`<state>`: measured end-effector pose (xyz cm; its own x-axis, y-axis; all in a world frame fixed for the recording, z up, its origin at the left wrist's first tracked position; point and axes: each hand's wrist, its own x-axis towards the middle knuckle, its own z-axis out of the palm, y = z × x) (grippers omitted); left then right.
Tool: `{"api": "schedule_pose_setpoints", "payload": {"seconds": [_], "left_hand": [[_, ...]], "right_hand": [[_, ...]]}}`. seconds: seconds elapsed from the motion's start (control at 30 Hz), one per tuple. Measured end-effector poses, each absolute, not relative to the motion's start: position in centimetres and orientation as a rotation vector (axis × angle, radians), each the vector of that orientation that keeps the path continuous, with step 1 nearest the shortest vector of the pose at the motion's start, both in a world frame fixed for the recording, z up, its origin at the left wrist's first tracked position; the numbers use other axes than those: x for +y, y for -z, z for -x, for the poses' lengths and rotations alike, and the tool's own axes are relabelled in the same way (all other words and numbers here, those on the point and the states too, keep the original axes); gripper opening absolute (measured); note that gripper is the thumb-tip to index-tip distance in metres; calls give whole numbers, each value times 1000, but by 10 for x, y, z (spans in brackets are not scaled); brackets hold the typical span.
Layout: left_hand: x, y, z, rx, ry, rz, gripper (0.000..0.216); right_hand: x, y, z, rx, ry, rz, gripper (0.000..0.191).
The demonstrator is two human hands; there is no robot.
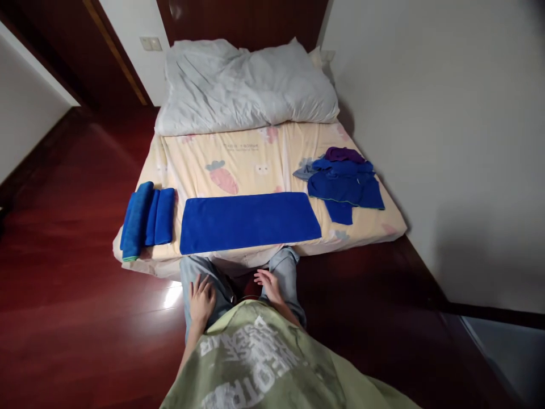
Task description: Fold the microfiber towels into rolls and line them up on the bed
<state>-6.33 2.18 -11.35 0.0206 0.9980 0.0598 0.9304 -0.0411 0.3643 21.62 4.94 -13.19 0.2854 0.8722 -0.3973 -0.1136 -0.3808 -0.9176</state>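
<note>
My left hand (201,299) lies on my left thigh with its fingers spread, holding nothing. My right hand (268,282) rests against my right thigh, fingers loosely stretched and free of any object. Just beyond my knees a blue towel (250,222) is laid out flat in a long strip along the front of the bed. To its left sit several rolled blue towels (164,218), one of them lying on top of the others. A rumpled heap of blue cloths (347,182) lies at the right, with a purple cloth (344,154) at its back.
The mattress has a cream sheet (191,165) with carrot prints. Across its far end lies a bulky grey-white quilt (251,85). A white wall (447,142) runs close along the right side. Dark red wooden flooring (76,255) surrounds the bed.
</note>
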Motion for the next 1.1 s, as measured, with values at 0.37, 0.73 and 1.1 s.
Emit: {"api": "schedule_pose_setpoints", "payload": {"seconds": [0.37, 0.73, 1.1], "left_hand": [[35, 105, 67, 1989, -459, -2078, 33], [36, 103, 66, 1971, -440, -2101, 32], [36, 107, 66, 1971, -414, -2081, 33]], "right_hand": [[117, 125, -187, -23, -1543, 1158, 12], [131, 118, -176, 44, -1553, 1053, 11], [145, 110, -168, 158, -1543, 1016, 13]]}}
